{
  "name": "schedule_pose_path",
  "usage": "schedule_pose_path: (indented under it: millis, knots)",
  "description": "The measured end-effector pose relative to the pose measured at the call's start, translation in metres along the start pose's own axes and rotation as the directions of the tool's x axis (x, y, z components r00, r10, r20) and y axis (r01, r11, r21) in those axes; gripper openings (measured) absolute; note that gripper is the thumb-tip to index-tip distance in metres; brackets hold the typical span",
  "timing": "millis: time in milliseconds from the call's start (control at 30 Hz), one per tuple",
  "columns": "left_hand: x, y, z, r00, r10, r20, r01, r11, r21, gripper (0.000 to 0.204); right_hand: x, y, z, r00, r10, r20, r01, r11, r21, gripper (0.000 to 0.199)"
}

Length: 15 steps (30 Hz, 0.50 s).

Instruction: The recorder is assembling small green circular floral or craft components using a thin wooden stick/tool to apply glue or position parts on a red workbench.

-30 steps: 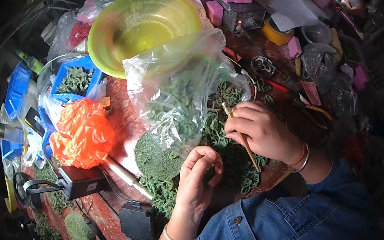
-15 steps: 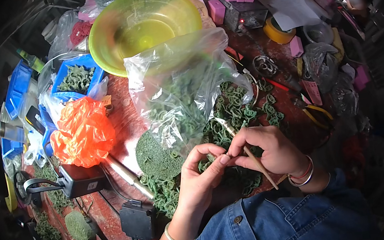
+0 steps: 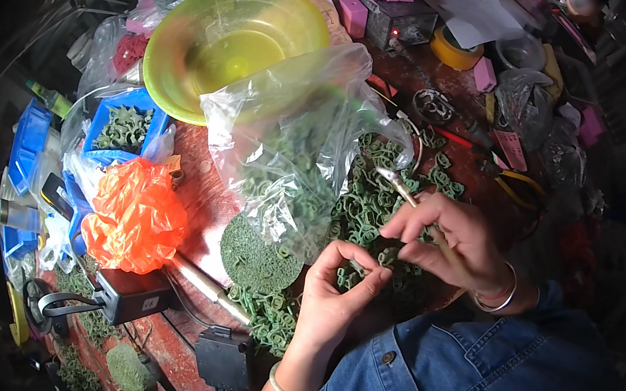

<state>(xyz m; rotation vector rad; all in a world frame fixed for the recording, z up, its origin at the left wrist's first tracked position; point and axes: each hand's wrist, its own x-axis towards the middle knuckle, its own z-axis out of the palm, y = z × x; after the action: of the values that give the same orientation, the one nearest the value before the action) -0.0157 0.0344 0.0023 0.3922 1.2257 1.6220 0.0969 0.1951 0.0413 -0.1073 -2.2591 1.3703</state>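
Note:
My left hand (image 3: 334, 292) is closed in a pinch, thumb against forefinger. Whatever it holds is too small to make out. To its right, my right hand (image 3: 446, 245) grips a slim wooden-handled tool with a silver metal tip (image 3: 392, 179), which points up and away from me. The two hands are a little apart. Beneath and around them lies a pile of small curled green pieces (image 3: 270, 320). A round, grainy green disc (image 3: 257, 254) rests left of the hands. Just beyond, a clear plastic bag (image 3: 287, 147) has more green pieces in or under it.
At the back stands a yellow translucent basin (image 3: 170, 72). An orange plastic bag (image 3: 134, 219), a blue bin (image 3: 103, 152) of green pieces and a black box (image 3: 224, 357) with cables are on the left. Yellow tape (image 3: 455, 50) and yellow-handled pliers (image 3: 521, 188) lie right.
My hands have come apart. The right one has moved right with the tool, whose tip has swung up and to the right. My left hand stays nearly in place, still pinching.

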Motion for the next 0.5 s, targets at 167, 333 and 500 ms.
schedule_pose_path:
  millis: [167,333,500]
  knots:
    - [-0.001,0.004,0.003,0.997,-0.014,-0.07,0.004,0.99,-0.141,0.035,-0.016,-0.007,-0.005,0.974,0.224,-0.015,-0.204,0.913,0.354,0.038]
    - [-0.002,0.0,0.0,0.999,0.002,-0.032,-0.005,0.995,-0.096,0.034,-0.007,-0.011,-0.007,0.996,-0.088,-0.012,0.086,0.988,-0.131,0.024]
    - [-0.001,0.0,0.0,0.999,0.033,-0.043,-0.034,0.999,-0.024,0.032,-0.022,-0.015,0.006,0.988,0.089,-0.124,-0.085,0.996,0.034,0.014]
